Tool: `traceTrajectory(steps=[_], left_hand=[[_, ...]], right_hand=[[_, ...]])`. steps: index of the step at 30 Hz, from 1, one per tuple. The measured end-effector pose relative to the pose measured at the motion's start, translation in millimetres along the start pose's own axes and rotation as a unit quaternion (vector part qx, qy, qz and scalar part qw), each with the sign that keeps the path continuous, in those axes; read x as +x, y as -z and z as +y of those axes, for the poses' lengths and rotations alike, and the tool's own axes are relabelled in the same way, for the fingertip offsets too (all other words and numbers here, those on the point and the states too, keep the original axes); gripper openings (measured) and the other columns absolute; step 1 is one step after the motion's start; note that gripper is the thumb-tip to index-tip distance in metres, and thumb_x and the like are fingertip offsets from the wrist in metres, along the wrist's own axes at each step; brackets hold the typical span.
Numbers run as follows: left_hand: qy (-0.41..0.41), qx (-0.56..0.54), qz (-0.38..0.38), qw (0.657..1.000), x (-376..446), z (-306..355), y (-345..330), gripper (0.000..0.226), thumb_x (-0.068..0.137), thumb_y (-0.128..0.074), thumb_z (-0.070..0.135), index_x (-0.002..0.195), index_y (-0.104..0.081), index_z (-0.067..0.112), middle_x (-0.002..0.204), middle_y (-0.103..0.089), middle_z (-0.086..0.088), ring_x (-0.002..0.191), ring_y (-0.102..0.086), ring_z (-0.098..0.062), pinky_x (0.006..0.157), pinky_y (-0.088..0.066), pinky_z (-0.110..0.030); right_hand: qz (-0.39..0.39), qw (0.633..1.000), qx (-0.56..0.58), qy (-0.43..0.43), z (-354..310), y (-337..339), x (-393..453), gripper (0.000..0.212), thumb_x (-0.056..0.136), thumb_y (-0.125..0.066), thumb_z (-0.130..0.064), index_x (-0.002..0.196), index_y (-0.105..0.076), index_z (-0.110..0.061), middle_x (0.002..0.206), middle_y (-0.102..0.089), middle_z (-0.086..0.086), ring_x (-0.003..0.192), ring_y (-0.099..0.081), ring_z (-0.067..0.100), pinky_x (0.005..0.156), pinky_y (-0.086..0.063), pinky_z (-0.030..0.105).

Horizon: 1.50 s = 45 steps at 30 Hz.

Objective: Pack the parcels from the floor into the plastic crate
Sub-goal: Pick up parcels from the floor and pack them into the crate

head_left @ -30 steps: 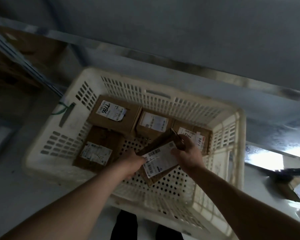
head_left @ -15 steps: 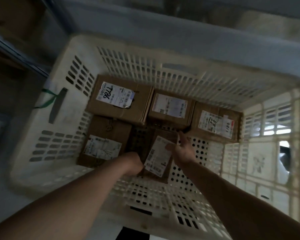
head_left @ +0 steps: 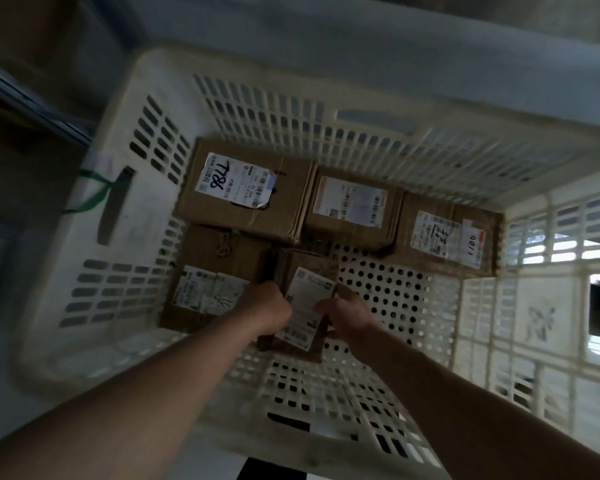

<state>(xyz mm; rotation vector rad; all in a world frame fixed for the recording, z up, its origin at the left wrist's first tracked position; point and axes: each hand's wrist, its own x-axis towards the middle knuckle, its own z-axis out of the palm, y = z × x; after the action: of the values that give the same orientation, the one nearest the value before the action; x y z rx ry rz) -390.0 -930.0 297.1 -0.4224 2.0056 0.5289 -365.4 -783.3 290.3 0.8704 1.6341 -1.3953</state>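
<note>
Your fingers curled around the small parcel point(head_left: 305, 306) from both sides, left hand point(head_left: 269, 308) on its left edge, right hand point(head_left: 349, 315) on its right, setting it on the plastic crate point(head_left: 125, 258) floor beside the front-left box point(head_left: 210, 271). Three boxes point(head_left: 355, 206) already lined the far wall. Five were in, by my count; the floor outside was hidden, so I couldn't judge the remainder.

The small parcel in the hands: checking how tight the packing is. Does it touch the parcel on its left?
Apart. The head view shows a dark gap between the small parcel and the left parcel.
</note>
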Motion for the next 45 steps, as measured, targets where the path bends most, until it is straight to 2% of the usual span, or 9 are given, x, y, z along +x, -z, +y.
traceTrajectory(steps=[8, 14, 20, 23, 26, 32, 37, 42, 45], left_hand=[[-0.026, 0.003, 0.044, 0.999, 1, -17, 7, 0.045, 0.089, -0.056, 0.032, 0.131, -0.050, 0.020, 0.131, -0.052, -0.010, 0.110, -0.057, -0.028, 0.089, -0.050, -0.038], [-0.036, -0.004, 0.014, 0.999, -2, -21, 8, 0.047, 0.083, -0.055, 0.041, 0.126, -0.056, 0.023, 0.124, -0.059, -0.005, 0.105, -0.060, -0.024, 0.092, -0.053, -0.041], [-0.043, 0.014, 0.011, 0.999, -19, -16, 16, 0.046, 0.089, -0.056, 0.033, 0.134, -0.051, 0.022, 0.131, -0.057, -0.006, 0.110, -0.058, -0.025, 0.094, -0.051, -0.039], [-0.071, 0.010, 0.011, 0.997, -31, -7, 21, 0.043, 0.092, -0.055, 0.028, 0.135, -0.051, 0.021, 0.130, -0.059, -0.005, 0.111, -0.059, -0.024, 0.094, -0.051, -0.037], [-0.107, -0.012, 0.014, 0.994, -46, 9, 27, 0.037, 0.093, -0.058, 0.030, 0.129, -0.057, 0.021, 0.125, -0.062, -0.005, 0.106, -0.062, -0.023, 0.090, -0.055, -0.037], [-0.170, -0.045, 0.032, 0.984, -79, 52, 32, 0.053, 0.097, -0.052, 0.044, 0.142, -0.047, 0.017, 0.145, -0.048, -0.007, 0.127, -0.050, -0.026, 0.092, -0.043, -0.029], [-0.201, -0.064, 0.056, 0.976, -107, 87, 22, 0.059, 0.099, -0.045, 0.050, 0.145, -0.044, 0.012, 0.143, -0.051, -0.007, 0.128, -0.050, -0.025, 0.098, -0.041, -0.030], [-0.258, -0.078, 0.108, 0.957, -146, 128, -7, 0.046, 0.099, -0.046, 0.049, 0.126, -0.061, 0.015, 0.126, -0.062, -0.002, 0.116, -0.057, -0.021, 0.095, -0.044, -0.033], [-0.307, -0.109, 0.124, 0.937, -180, 158, -36, 0.039, 0.100, -0.046, 0.043, 0.123, -0.062, 0.016, 0.117, -0.062, 0.001, 0.112, -0.056, -0.016, 0.090, -0.041, -0.028]], right_hand=[[-0.047, 0.997, 0.047, 0.047, 0, -18, -1, 0.061, 0.059, -0.063, -0.019, 0.119, -0.057, -0.020, 0.112, -0.069, 0.008, 0.105, -0.065, 0.029, 0.085, -0.055, 0.042], [-0.065, 0.997, 0.005, 0.049, -4, -9, -11, 0.035, 0.089, -0.056, 0.005, 0.090, -0.058, -0.030, 0.088, -0.066, -0.008, 0.078, -0.060, 0.004, 0.061, -0.043, 0.021], [-0.022, 0.998, -0.028, 0.053, -7, -1, -21, 0.044, 0.089, -0.062, -0.009, 0.130, -0.048, -0.016, 0.108, -0.063, 0.002, 0.081, -0.055, 0.007, 0.057, -0.041, 0.020], [0.007, 0.998, -0.036, 0.055, -14, 6, -32, 0.064, 0.090, -0.064, -0.015, 0.148, -0.037, -0.016, 0.114, -0.058, 0.002, 0.096, -0.057, 0.019, 0.080, -0.051, 0.032], [0.031, 0.997, -0.040, 0.064, -22, 17, -47, 0.084, 0.088, -0.067, -0.023, 0.158, -0.020, -0.017, 0.151, -0.043, 0.010, 0.129, -0.049, 0.029, 0.106, -0.045, 0.047], [0.090, 0.988, -0.021, 0.123, -41, 43, -92, 0.093, 0.070, -0.068, -0.045, 0.154, -0.032, -0.025, 0.143, -0.054, 0.008, 0.123, -0.056, 0.028, 0.100, -0.050, 0.049], [0.120, 0.975, 0.011, 0.188, -39, 79, -134, 0.037, 0.089, -0.068, -0.035, 0.124, -0.056, -0.028, 0.112, -0.062, -0.004, 0.103, -0.057, 0.016, 0.095, -0.049, 0.037], [0.163, 0.956, 0.043, 0.241, -24, 127, -177, 0.081, 0.082, -0.059, -0.055, 0.150, -0.040, -0.017, 0.146, -0.052, 0.007, 0.128, -0.052, 0.023, 0.107, -0.045, 0.047], [0.184, 0.940, 0.076, 0.276, -6, 161, -206, 0.072, 0.086, -0.060, -0.054, 0.147, -0.044, -0.019, 0.141, -0.056, 0.008, 0.119, -0.058, 0.020, 0.101, -0.050, 0.049]])
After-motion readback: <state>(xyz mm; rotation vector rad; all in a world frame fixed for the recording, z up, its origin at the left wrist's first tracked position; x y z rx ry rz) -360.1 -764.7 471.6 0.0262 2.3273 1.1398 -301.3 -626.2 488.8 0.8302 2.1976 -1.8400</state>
